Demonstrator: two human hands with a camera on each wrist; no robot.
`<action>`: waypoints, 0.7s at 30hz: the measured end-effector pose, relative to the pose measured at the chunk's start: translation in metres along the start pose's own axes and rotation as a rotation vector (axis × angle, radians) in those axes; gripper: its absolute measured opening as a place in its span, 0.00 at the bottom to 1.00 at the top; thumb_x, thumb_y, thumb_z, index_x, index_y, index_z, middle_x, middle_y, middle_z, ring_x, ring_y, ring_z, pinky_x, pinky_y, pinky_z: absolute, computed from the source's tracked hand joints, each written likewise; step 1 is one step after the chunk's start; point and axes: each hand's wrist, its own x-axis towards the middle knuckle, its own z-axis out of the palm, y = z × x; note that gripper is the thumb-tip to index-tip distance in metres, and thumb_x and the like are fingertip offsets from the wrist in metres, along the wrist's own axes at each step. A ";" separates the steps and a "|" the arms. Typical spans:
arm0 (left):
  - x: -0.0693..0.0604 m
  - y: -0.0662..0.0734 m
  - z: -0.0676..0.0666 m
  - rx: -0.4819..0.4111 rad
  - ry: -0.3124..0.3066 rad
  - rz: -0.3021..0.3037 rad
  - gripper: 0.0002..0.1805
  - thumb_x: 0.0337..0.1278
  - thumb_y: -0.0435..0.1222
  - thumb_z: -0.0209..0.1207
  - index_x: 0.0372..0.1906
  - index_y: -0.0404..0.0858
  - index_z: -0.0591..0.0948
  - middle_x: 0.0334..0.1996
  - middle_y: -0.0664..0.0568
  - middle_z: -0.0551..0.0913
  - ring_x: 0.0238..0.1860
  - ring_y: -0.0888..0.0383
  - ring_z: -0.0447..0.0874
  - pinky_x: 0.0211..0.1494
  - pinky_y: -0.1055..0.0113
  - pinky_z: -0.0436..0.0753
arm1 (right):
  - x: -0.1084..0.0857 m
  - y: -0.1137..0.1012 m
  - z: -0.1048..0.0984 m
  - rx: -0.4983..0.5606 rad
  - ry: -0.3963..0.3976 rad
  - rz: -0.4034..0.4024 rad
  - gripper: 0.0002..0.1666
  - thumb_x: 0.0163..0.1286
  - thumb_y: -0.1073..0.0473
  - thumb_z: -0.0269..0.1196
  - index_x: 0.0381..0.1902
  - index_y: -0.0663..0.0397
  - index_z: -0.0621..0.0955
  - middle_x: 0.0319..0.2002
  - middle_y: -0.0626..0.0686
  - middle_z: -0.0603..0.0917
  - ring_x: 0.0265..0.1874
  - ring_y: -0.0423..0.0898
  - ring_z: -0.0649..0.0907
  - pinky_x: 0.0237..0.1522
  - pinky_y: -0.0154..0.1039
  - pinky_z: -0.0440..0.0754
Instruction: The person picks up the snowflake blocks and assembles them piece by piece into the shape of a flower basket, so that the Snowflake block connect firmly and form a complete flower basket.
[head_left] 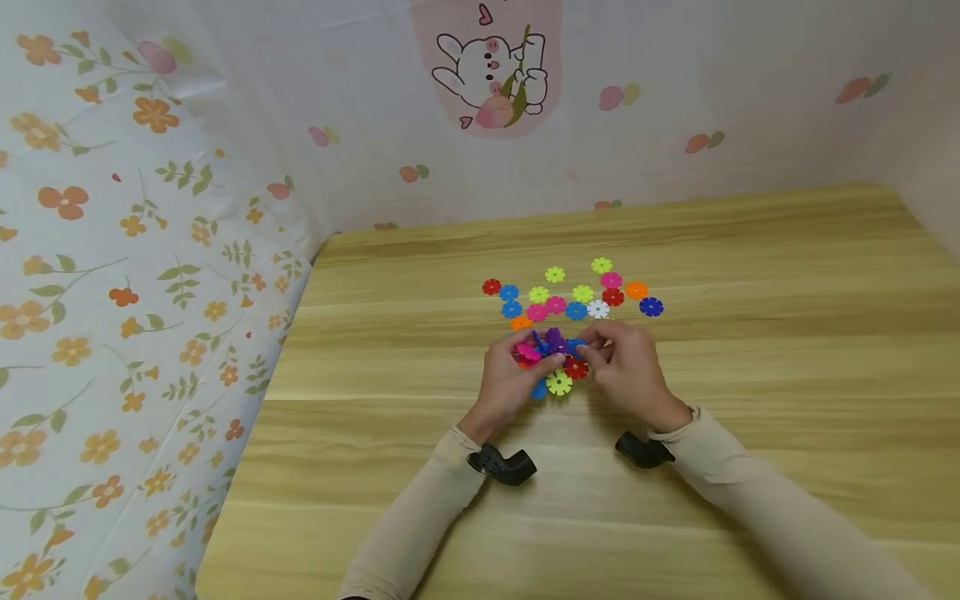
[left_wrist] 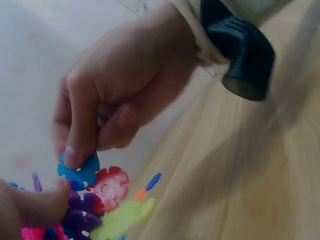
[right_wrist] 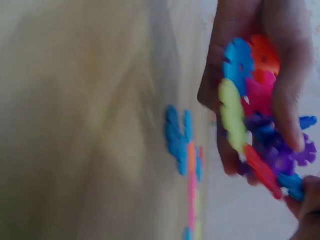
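Observation:
My left hand (head_left: 504,382) holds a cluster of interlocked snowflake discs, its thumb pressed over the purple discs (head_left: 555,340) in the middle. A pink disc (head_left: 528,351), a red disc (head_left: 576,369) and a yellow-green disc (head_left: 558,382) stick out around them. On the cluster's right side, my right hand (head_left: 632,367) pinches a blue disc (left_wrist: 80,172) between thumb and forefinger. That blue disc touches the cluster beside the red one; how far its notch is seated cannot be seen. An orange disc (right_wrist: 265,55) shows near the left palm in the right wrist view.
Loose snowflake discs lie on the wooden table (head_left: 360,467) beyond my hands, among them a white one (head_left: 597,308), a dark blue one (head_left: 651,307) and a red one (head_left: 491,287). Black wrist mounts (head_left: 508,465) sit at both cuffs. A patterned cloth (head_left: 337,100) hangs behind the table.

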 end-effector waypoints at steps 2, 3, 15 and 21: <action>-0.001 -0.001 0.000 -0.004 0.000 0.000 0.17 0.57 0.32 0.69 0.52 0.34 0.83 0.46 0.44 0.87 0.45 0.56 0.87 0.46 0.68 0.86 | -0.004 0.002 0.004 0.027 0.037 0.000 0.05 0.57 0.80 0.67 0.30 0.69 0.83 0.23 0.56 0.82 0.15 0.41 0.80 0.21 0.25 0.79; -0.001 -0.002 0.001 -0.008 -0.005 0.002 0.17 0.57 0.32 0.68 0.52 0.33 0.83 0.46 0.44 0.87 0.45 0.56 0.87 0.46 0.67 0.86 | -0.006 0.003 0.006 0.033 0.054 -0.007 0.06 0.56 0.80 0.67 0.30 0.70 0.83 0.23 0.57 0.82 0.15 0.41 0.80 0.22 0.24 0.79; 0.005 0.008 -0.007 -0.172 0.070 -0.048 0.27 0.60 0.35 0.66 0.64 0.38 0.75 0.51 0.44 0.82 0.47 0.58 0.80 0.44 0.71 0.83 | 0.008 -0.001 0.002 0.418 -0.068 0.480 0.07 0.71 0.66 0.61 0.39 0.68 0.78 0.20 0.50 0.78 0.10 0.42 0.77 0.16 0.35 0.77; 0.004 -0.003 -0.004 -0.275 0.094 -0.041 0.29 0.61 0.28 0.62 0.67 0.33 0.71 0.57 0.41 0.79 0.52 0.57 0.81 0.54 0.72 0.81 | -0.002 -0.005 0.004 0.775 -0.102 0.835 0.07 0.75 0.63 0.56 0.42 0.63 0.74 0.29 0.48 0.82 0.23 0.40 0.85 0.32 0.31 0.85</action>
